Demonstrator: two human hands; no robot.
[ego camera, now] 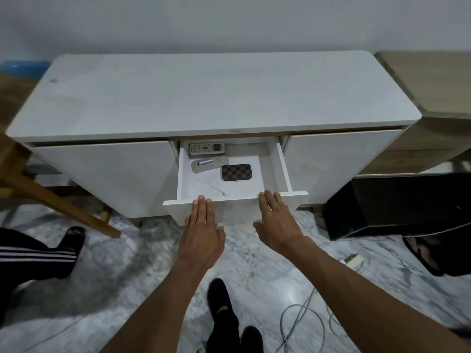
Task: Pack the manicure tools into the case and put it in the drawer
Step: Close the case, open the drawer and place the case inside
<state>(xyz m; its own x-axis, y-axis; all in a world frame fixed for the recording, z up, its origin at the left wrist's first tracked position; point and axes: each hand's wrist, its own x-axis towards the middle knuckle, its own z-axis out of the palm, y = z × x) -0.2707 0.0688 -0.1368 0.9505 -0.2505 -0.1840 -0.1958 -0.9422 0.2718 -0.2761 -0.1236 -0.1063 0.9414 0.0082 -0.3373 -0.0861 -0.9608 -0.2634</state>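
Note:
The manicure case (236,172), brown with a checkered pattern and closed, lies flat inside the pulled-out white drawer (285,169) in the middle of the cabinet. My left hand (202,226) is flat against the drawer's front panel, fingers together, tips at its top edge. My right hand (276,220) rests on the same front panel further right, fingers spread a little, tips at the edge. Neither hand holds anything.
In the drawer, behind the case, lie a white remote (206,148) and a grey flat object (209,163). The white cabinet top (204,98) is bare. A wooden frame (51,194) stands at left, a black box (397,205) at right, and cables (303,324) on the marble floor.

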